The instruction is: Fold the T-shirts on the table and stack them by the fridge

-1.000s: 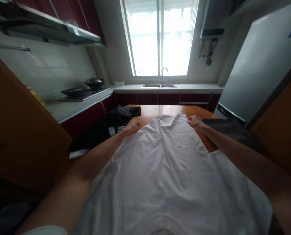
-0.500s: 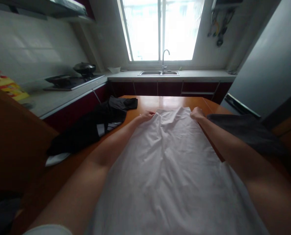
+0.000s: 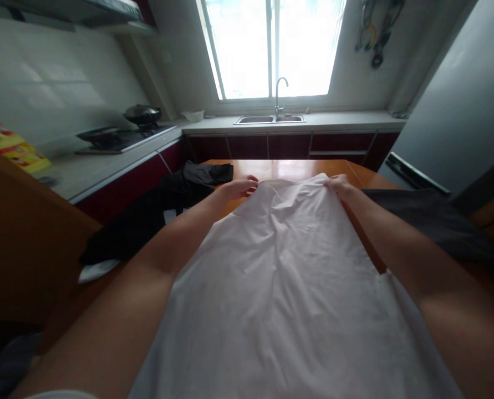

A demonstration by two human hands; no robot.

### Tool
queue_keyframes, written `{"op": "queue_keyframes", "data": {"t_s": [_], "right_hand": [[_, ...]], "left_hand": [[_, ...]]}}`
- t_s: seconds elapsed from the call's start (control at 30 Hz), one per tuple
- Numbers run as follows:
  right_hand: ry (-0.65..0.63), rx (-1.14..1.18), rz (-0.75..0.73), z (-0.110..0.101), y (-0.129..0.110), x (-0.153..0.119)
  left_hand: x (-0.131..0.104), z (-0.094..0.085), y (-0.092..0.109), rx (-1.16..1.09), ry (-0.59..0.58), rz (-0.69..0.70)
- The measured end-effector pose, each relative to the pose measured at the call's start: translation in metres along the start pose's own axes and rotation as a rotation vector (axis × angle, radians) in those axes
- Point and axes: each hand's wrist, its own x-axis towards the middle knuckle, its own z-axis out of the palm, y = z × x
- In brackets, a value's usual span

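Note:
A white cloth garment (image 3: 280, 266) lies spread lengthwise on the orange-brown wooden table (image 3: 250, 166), with creases down its middle and its near end running out of view below. At its far left corner, my left hand (image 3: 244, 186) is just beside the edge, its fingers apart and holding nothing. My right hand (image 3: 338, 184) pinches the far right corner between thumb and fingers. Along the right side the cloth has a notch-like corner beside my right forearm.
Dark clothing (image 3: 147, 213) with white patches lies on the left of the table. A dark grey cloth (image 3: 425, 219) is on the right. Beyond are a sink (image 3: 255, 119), a stove with a wok (image 3: 142, 113), a yellow jug (image 3: 16, 149) and a fridge (image 3: 450, 111).
My left hand has let go of the far left corner and moved slightly left, its fingers opening. The garment's left edge has spread outward. My right hand still grips its corner.

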Motion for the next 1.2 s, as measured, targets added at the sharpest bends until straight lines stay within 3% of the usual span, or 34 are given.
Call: {"op": "queue_keyframes", "data": {"t_s": [0.2,0.3,0.4,0.5,0.67,0.8,0.93,1.07,1.2], "right_hand": [[0.118,0.072,0.150,-0.001,-0.005,0.014],[0.173,0.108,0.149,0.003,-0.007,0.024],[0.204,0.064,0.141,0.011,-0.005,0.028],[0.177,0.005,0.152,0.018,0.000,0.027],[0.164,-0.109,0.110,0.014,0.004,0.015],[0.195,-0.383,-0.184,0.012,0.000,-0.008],[0.002,-0.502,-0.414,0.026,-0.006,-0.045],[-0.239,-0.629,-0.404,0.038,-0.005,-0.078],[-0.316,-0.719,-0.287,0.029,0.005,-0.089]], "left_hand": [[0.023,-0.023,0.037,0.342,0.374,0.107],[0.033,-0.037,0.059,0.788,0.480,0.303],[0.036,-0.042,0.063,1.054,0.539,0.413],[0.032,-0.044,0.046,1.071,0.547,0.332],[0.008,-0.059,0.001,1.070,0.516,0.187],[-0.020,-0.058,-0.037,1.084,0.482,0.193],[-0.038,-0.038,-0.070,1.115,0.381,0.207],[-0.037,-0.024,-0.079,1.108,0.262,0.116],[-0.030,-0.017,-0.072,1.074,0.128,0.205]]}}
